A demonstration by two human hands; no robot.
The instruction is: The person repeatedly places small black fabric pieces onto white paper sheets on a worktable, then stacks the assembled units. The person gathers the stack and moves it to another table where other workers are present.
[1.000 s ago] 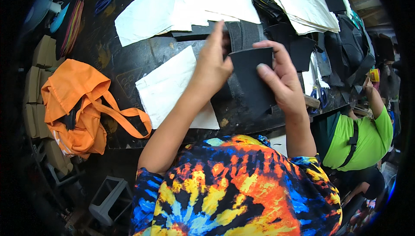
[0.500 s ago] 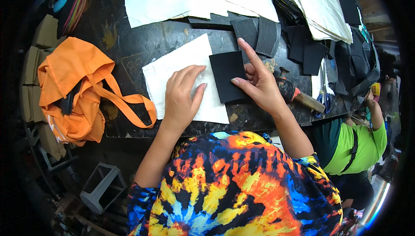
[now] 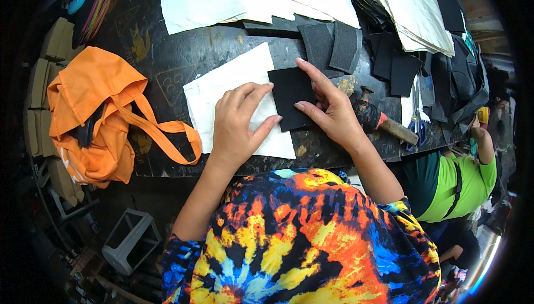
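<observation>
Fingers (image 3: 316,76) of the right hand (image 3: 337,117) close in a pinch, thumb on top; those of the left hand (image 3: 235,123) curve, thumb and forefinger parted. Before me, the dark table (image 3: 167,53) bears a white sheet (image 3: 245,67). The black panel (image 3: 289,98) overlaps the sheet's right edge, long axis running away from the person. It lies right of the left fingertips — contact uncertain — and the right hand, pinching its right side, is nearer.

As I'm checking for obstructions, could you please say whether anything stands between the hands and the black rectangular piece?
Nothing visible does: the right hand touches the black rectangular piece, and the left hand is just beside it.
</observation>
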